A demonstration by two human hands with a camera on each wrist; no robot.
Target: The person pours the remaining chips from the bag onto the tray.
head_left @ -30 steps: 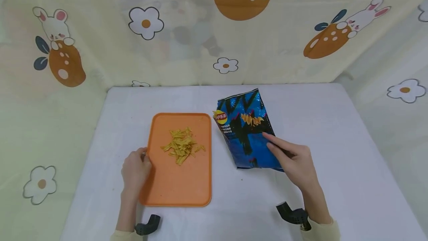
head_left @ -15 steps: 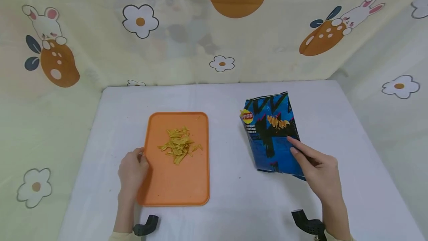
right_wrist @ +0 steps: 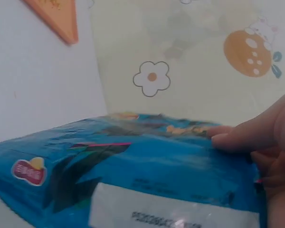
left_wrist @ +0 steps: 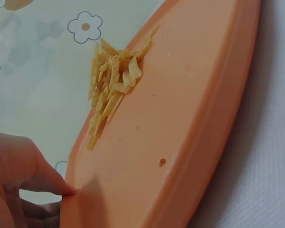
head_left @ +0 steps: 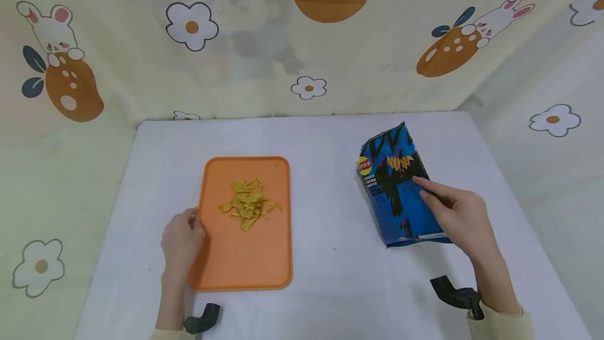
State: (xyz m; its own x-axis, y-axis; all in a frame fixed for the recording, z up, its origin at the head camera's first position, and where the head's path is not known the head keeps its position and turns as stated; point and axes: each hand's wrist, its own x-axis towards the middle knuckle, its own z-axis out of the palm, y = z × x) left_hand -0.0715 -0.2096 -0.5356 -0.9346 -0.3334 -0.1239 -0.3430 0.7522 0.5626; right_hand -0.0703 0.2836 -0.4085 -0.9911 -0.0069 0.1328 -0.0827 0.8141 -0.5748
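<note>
My left hand pinches the left rim of an orange tray, thumb on top and fingers beneath, as the left wrist view shows. A small heap of yellow chip sticks lies on the tray, with a few crumbs around it. At the right, my right hand grips the right side of a blue chip bag, thumb and forefinger on its printed front. The bag tilts up toward the back, its top at the far end. In the right wrist view the blue bag fills the lower part, with a white label strip near its bottom.
A white cloth covers the table, with small crumbs scattered on it. Behind it hangs a pale curtain printed with rabbits and flowers. Black curved devices are worn at both wrists.
My right hand has carried the chip bag to the right, away from the tray, and its top now leans differently. The left hand keeps its hold on the tray's rim.
</note>
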